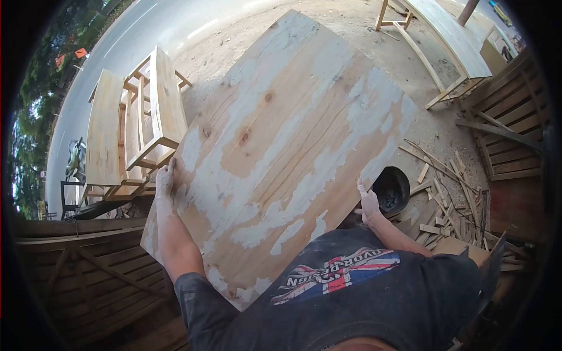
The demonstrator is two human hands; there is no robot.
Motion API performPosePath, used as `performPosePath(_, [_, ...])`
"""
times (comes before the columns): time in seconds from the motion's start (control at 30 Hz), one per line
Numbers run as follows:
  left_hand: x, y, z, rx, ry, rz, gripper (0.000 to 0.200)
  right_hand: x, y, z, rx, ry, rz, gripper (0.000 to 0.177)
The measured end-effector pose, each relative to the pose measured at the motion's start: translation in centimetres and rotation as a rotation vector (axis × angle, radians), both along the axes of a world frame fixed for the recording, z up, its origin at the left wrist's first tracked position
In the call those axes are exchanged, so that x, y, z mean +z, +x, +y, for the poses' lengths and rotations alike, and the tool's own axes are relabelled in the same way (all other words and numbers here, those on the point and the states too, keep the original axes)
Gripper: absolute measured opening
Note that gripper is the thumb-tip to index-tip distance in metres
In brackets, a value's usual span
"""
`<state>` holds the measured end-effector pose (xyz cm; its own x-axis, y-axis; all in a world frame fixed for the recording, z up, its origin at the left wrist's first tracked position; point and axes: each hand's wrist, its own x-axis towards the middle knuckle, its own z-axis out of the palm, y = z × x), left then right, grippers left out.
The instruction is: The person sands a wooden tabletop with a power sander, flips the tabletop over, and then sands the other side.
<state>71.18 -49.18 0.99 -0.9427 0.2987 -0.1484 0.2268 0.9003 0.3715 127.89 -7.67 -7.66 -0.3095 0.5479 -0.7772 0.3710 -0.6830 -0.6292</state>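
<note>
A large rectangular plywood board (275, 146), patched with pale grey filler, fills the middle of the head view and slants across it. On its left edge my left hand (165, 177) grips the wood, arm stretched forward. My right hand (368, 200) holds the opposite edge, thumb on the upper face and the other fingers mostly hidden beneath. White dust coats both hands. Just right of my right hand sits a dark round bowl-like container (391, 190) with dark bits inside.
Wooden bench frames (132, 117) stand to the left, near the road (132, 44). A long wooden table (442, 38) stands at the upper right. Scrap wood strips (448, 193) litter the ground on the right. Slatted wooden panels (512, 117) flank the right side.
</note>
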Motion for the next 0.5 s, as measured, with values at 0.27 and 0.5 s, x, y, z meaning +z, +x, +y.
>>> performPosePath(0.27, [0.0, -5.5, 22.9, -0.009, -0.009, 0.014, 0.082, -2.8, -2.6, 17.5, -0.094, -0.054, 0.040, 0.070])
performPosePath(0.5, [2.8, -9.2, 42.4, -0.045, -0.057, -0.018, 0.080, -0.2, -4.2, 31.7, -0.189, -0.047, 0.121, 0.063])
